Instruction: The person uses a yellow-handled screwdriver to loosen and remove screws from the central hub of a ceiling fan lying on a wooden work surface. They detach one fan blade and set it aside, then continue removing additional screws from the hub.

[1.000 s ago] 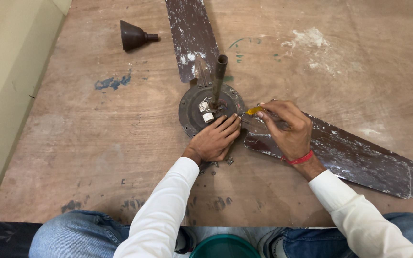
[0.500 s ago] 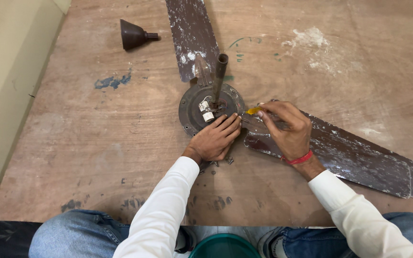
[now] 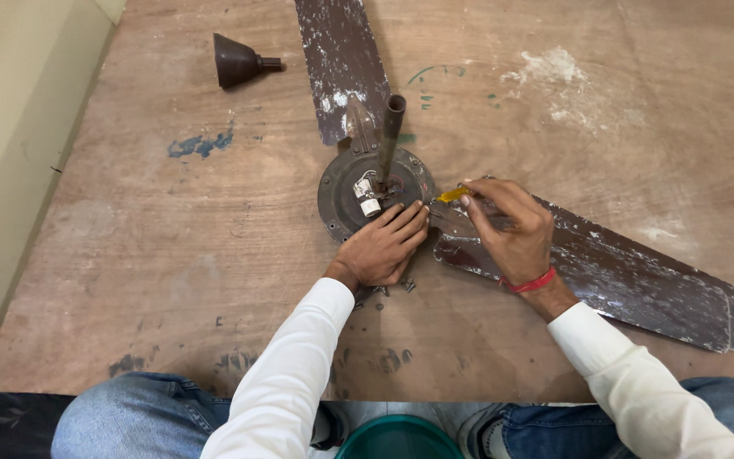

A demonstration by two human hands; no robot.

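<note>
A worn brown ceiling fan lies on the wooden board, its round motor hub (image 3: 341, 183) in the middle with a downrod (image 3: 390, 132) sticking up. My left hand (image 3: 381, 248) rests flat on the hub's near edge, fingers together, pressing it down. My right hand (image 3: 511, 228) grips a yellow-handled screwdriver (image 3: 451, 195) whose tip meets the joint where the right blade (image 3: 639, 280) attaches to the hub. A second blade (image 3: 339, 59) points away from me. A few loose screws (image 3: 399, 287) lie beside my left wrist.
A dark cone-shaped canopy cover (image 3: 238, 61) lies at the far left of the board (image 3: 129, 255). A pale wall (image 3: 10, 127) runs along the left. A green bucket rim (image 3: 398, 438) sits between my knees below the board's near edge.
</note>
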